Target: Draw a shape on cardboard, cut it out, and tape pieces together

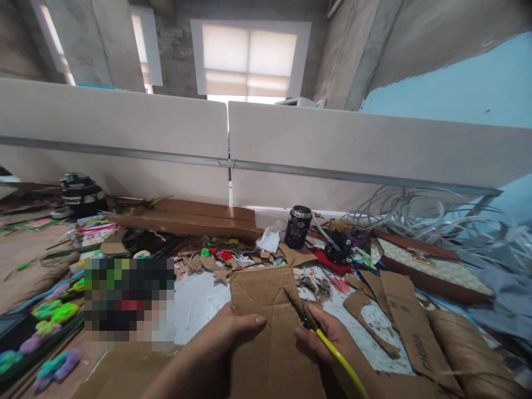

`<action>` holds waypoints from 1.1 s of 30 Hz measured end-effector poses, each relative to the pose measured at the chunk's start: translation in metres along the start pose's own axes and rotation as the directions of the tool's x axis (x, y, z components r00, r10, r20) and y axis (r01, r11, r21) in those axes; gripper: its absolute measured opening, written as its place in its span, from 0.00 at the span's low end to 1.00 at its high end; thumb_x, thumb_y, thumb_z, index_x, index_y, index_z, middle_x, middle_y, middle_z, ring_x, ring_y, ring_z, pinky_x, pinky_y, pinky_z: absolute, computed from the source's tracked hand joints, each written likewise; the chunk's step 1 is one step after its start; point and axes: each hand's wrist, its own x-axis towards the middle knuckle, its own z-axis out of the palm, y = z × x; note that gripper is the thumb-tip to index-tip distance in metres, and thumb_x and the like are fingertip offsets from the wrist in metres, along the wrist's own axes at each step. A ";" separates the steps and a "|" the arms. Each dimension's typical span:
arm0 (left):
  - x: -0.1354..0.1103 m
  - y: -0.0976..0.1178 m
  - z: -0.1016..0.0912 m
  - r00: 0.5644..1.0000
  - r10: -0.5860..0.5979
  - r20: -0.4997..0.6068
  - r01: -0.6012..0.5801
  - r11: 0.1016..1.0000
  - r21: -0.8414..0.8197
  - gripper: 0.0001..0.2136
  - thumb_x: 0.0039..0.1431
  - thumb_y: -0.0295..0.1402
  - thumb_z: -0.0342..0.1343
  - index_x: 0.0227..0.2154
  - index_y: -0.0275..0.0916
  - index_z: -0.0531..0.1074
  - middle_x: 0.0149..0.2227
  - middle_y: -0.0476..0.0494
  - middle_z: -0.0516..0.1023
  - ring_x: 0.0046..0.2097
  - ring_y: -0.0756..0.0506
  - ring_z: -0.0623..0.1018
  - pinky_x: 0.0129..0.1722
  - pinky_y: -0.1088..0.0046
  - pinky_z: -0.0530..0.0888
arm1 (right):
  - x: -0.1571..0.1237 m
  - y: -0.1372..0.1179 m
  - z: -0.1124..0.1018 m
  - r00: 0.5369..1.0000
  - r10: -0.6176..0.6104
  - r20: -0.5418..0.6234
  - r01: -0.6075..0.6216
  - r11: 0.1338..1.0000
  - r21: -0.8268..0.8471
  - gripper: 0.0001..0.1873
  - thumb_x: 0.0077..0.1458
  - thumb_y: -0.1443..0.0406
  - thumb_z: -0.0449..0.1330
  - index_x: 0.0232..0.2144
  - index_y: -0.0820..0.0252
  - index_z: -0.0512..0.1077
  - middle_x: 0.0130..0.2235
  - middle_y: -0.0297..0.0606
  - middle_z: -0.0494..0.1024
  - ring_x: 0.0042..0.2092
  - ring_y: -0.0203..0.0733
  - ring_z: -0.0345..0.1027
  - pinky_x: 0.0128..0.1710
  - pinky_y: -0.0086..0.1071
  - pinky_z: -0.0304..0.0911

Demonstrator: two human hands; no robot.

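Note:
An upright, creased piece of brown cardboard (266, 354) stands in front of me. My left hand (224, 335) grips its left side, the thumb lying across the near face. In my right hand (332, 339) is a pair of scissors with yellow handles (339, 359), their dark blades pointing up and left over the right part of the cardboard. From here I cannot tell whether the blades touch it. The lower edge of the cardboard runs out of the picture.
Cardboard offcuts (401, 321) and a twine spool (469, 349) lie at right. A dark open-topped flask (298, 227), a handbag (432, 266) and tangled clear tubing (415, 210) are farther back. Colourful fuzzy flowers (56, 313) lie left. White partition panels (124, 122) close off the back.

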 end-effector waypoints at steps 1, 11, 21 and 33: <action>-0.001 0.000 0.001 1.000 -0.001 -0.005 0.001 1.000 -0.001 0.28 0.47 0.28 0.70 0.54 0.33 0.77 0.46 0.28 0.86 0.50 0.28 0.83 0.55 0.51 0.75 | -0.001 -0.001 0.000 1.000 0.011 0.012 -0.011 1.000 0.005 0.27 0.54 0.42 0.65 0.40 0.58 0.76 0.30 0.35 0.76 0.30 0.43 0.66 0.32 0.34 0.66; 0.001 -0.009 -0.002 0.998 -0.053 -0.019 0.053 0.998 0.019 0.26 0.47 0.28 0.70 0.53 0.34 0.78 0.46 0.29 0.86 0.52 0.29 0.83 0.58 0.50 0.73 | 0.001 -0.020 -0.008 1.000 -0.018 -0.011 0.017 0.998 -0.067 0.32 0.52 0.40 0.65 0.46 0.59 0.78 0.37 0.39 0.79 0.40 0.53 0.71 0.39 0.38 0.67; -0.002 -0.002 -0.002 0.994 -0.103 -0.045 0.104 0.994 0.018 0.25 0.48 0.28 0.69 0.52 0.32 0.79 0.48 0.26 0.84 0.48 0.28 0.84 0.53 0.50 0.76 | -0.003 -0.017 0.001 1.000 0.018 -0.008 -0.018 0.998 0.066 0.27 0.53 0.43 0.66 0.41 0.59 0.79 0.32 0.35 0.75 0.33 0.44 0.65 0.34 0.34 0.63; -0.001 -0.005 -0.004 0.999 -0.048 -0.025 0.050 0.995 0.081 0.27 0.45 0.31 0.72 0.52 0.35 0.78 0.47 0.30 0.85 0.52 0.27 0.82 0.57 0.49 0.73 | -0.003 -0.029 -0.006 0.999 0.011 0.051 -0.010 1.000 -0.004 0.33 0.53 0.42 0.66 0.51 0.58 0.77 0.47 0.46 0.83 0.49 0.60 0.74 0.52 0.49 0.67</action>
